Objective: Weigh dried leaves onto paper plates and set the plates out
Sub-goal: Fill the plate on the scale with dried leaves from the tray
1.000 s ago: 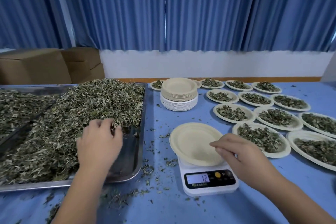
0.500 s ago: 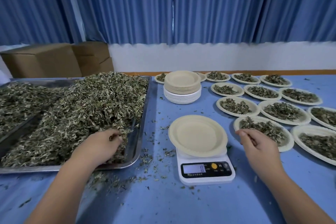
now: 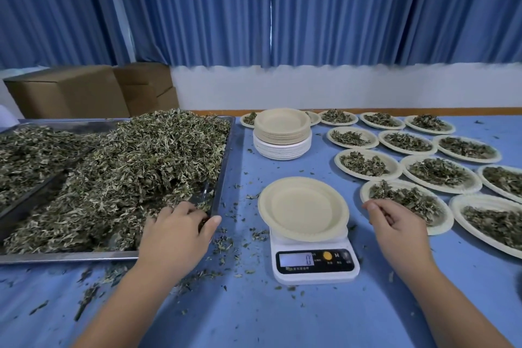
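Blue cloth covers the surface (image 3: 254,319), strewn nearest the camera with loose leaf scraps (image 3: 226,243). On it stands a white scale (image 3: 315,263) whose display reads zero, with an empty paper plate (image 3: 303,207) centred on its pan, apparently zeroed and waiting for leaves. To the left, the left hand (image 3: 176,230) reaches over the near corner of the metal tray (image 3: 223,172), thumb along the rim and fingers curled into the dried leaves (image 3: 127,178), seemingly closing on a handful for that plate. The right hand (image 3: 395,230) hovers just right of the scale with fingers loosely bent and nothing visible in them, probably ready to move the plate once filled. It hangs over the edge of the nearest filled plate (image 3: 365,191), so a careless sweep could knock it. Beyond, more filled plates (image 3: 395,162) lie in close rows, leaving little free room. A stack of spare plates (image 3: 282,133) sits behind the scale. Cardboard boxes (image 3: 70,90) and blue curtains (image 3: 310,8) close the back.
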`<action>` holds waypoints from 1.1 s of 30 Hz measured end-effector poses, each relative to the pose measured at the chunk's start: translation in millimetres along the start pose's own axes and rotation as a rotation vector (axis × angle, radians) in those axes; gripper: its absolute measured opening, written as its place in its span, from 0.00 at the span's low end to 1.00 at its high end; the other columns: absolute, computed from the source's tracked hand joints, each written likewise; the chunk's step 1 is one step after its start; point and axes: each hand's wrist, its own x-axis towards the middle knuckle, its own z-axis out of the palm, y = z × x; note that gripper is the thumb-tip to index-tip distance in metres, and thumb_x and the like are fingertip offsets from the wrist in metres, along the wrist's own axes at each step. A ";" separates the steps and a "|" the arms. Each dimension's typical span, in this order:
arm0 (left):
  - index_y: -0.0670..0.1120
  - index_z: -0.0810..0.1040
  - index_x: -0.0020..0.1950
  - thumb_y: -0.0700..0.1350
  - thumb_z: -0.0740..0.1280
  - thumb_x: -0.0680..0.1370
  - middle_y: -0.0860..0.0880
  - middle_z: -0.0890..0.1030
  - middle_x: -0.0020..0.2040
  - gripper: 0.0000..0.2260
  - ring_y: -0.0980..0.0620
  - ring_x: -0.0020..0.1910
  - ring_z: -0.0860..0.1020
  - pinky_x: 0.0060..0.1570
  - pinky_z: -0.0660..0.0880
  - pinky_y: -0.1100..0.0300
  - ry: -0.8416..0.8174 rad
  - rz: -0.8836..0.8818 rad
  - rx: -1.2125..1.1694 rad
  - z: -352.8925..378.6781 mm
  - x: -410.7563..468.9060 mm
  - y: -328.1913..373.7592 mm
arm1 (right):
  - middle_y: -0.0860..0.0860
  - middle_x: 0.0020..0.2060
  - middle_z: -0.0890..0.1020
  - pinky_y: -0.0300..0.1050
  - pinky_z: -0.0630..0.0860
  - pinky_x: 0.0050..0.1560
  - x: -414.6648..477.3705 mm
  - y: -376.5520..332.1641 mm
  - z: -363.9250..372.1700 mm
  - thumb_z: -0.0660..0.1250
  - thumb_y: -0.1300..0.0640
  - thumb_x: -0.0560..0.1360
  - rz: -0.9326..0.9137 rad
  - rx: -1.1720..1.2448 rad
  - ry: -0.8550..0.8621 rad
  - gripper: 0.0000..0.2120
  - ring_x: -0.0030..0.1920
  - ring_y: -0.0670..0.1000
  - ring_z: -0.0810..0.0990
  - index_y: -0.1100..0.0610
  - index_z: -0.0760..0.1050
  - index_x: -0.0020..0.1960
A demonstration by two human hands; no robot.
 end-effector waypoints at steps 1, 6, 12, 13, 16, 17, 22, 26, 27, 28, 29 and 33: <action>0.55 0.76 0.63 0.65 0.46 0.80 0.54 0.72 0.64 0.26 0.47 0.61 0.71 0.59 0.70 0.49 -0.042 0.004 -0.021 1.4 -0.9 1.1 | 0.39 0.41 0.81 0.41 0.72 0.42 -0.3 0.1 0.1 0.63 0.58 0.79 0.003 0.009 -0.003 0.09 0.44 0.39 0.78 0.51 0.81 0.48; 0.49 0.75 0.59 0.64 0.44 0.80 0.49 0.72 0.56 0.27 0.47 0.55 0.74 0.52 0.71 0.56 -0.091 0.049 0.066 5.6 -9.4 6.0 | 0.40 0.40 0.82 0.40 0.71 0.41 -0.5 -1.0 0.7 0.63 0.58 0.79 0.020 0.010 -0.009 0.09 0.43 0.38 0.78 0.49 0.81 0.47; 0.49 0.74 0.58 0.64 0.46 0.80 0.50 0.72 0.53 0.26 0.49 0.54 0.74 0.48 0.73 0.58 -0.007 0.038 0.107 6.4 -16.3 9.1 | 0.42 0.39 0.82 0.40 0.72 0.39 -2.2 -3.9 0.3 0.63 0.58 0.79 0.061 0.041 -0.008 0.09 0.41 0.39 0.78 0.50 0.81 0.46; 0.49 0.74 0.59 0.64 0.46 0.80 0.50 0.72 0.53 0.25 0.50 0.53 0.74 0.46 0.73 0.58 0.000 0.040 0.096 6.8 -16.3 8.7 | 0.42 0.39 0.82 0.40 0.72 0.39 -2.2 -4.7 0.2 0.63 0.58 0.79 0.063 0.040 -0.009 0.09 0.41 0.39 0.77 0.51 0.81 0.46; 0.50 0.74 0.58 0.65 0.46 0.80 0.51 0.71 0.52 0.26 0.51 0.50 0.75 0.42 0.73 0.60 0.021 0.050 0.105 9.8 -17.6 7.9 | 0.43 0.39 0.82 0.41 0.73 0.40 -1.4 -6.4 -1.4 0.63 0.58 0.79 0.074 0.038 -0.009 0.09 0.40 0.41 0.78 0.52 0.82 0.47; 0.50 0.74 0.58 0.65 0.45 0.79 0.51 0.71 0.52 0.26 0.52 0.49 0.75 0.41 0.72 0.61 0.030 0.058 0.122 11.4 -18.2 7.3 | 0.42 0.39 0.82 0.41 0.73 0.39 -1.2 -6.9 -2.0 0.63 0.58 0.79 0.079 0.034 -0.009 0.09 0.40 0.41 0.78 0.52 0.82 0.47; 0.51 0.74 0.55 0.67 0.49 0.78 0.54 0.69 0.48 0.25 0.56 0.44 0.74 0.37 0.69 0.62 0.021 0.101 0.007 13.5 -15.2 -3.1 | 0.43 0.38 0.82 0.40 0.71 0.38 -1.6 -9.6 -3.0 0.63 0.58 0.79 0.095 0.040 -0.007 0.09 0.39 0.41 0.78 0.53 0.82 0.47; 0.52 0.76 0.49 0.67 0.57 0.77 0.56 0.74 0.46 0.20 0.60 0.40 0.74 0.41 0.74 0.61 0.005 0.100 -0.231 5.3 -8.9 -12.7 | 0.47 0.34 0.81 0.41 0.70 0.35 -2.0 -11.4 -4.2 0.63 0.58 0.79 0.092 0.038 -0.013 0.09 0.34 0.43 0.76 0.51 0.82 0.46; 0.53 0.76 0.46 0.66 0.58 0.76 0.56 0.75 0.45 0.18 0.60 0.38 0.74 0.39 0.73 0.63 0.000 0.108 -0.280 2.8 -6.7 -14.9 | 0.47 0.35 0.82 0.41 0.71 0.35 -1.9 -11.7 -4.3 0.63 0.57 0.79 0.096 0.041 -0.016 0.09 0.35 0.43 0.77 0.51 0.82 0.46; 0.53 0.77 0.44 0.65 0.60 0.76 0.55 0.77 0.43 0.16 0.61 0.34 0.74 0.35 0.71 0.65 -0.010 0.118 -0.327 0.3 -4.2 -17.2 | 0.47 0.35 0.82 0.41 0.72 0.36 -1.5 -12.0 -4.2 0.63 0.57 0.79 0.102 0.041 -0.017 0.09 0.36 0.43 0.77 0.51 0.82 0.46; 0.54 0.77 0.42 0.63 0.61 0.76 0.55 0.78 0.40 0.14 0.61 0.29 0.72 0.30 0.67 0.66 -0.031 0.127 -0.365 -2.1 -1.3 -19.6 | 0.47 0.35 0.82 0.41 0.72 0.36 -1.4 -12.3 -4.0 0.63 0.57 0.79 0.107 0.041 -0.018 0.09 0.36 0.43 0.77 0.51 0.82 0.47; 0.56 0.78 0.39 0.60 0.64 0.77 0.49 0.80 0.28 0.12 0.58 0.20 0.65 0.23 0.61 0.64 -0.139 0.102 -0.489 -9.5 10.7 -28.6 | 0.50 0.35 0.82 0.44 0.72 0.36 -2.2 -13.9 -3.4 0.63 0.57 0.79 0.113 0.052 -0.025 0.09 0.37 0.48 0.78 0.51 0.82 0.46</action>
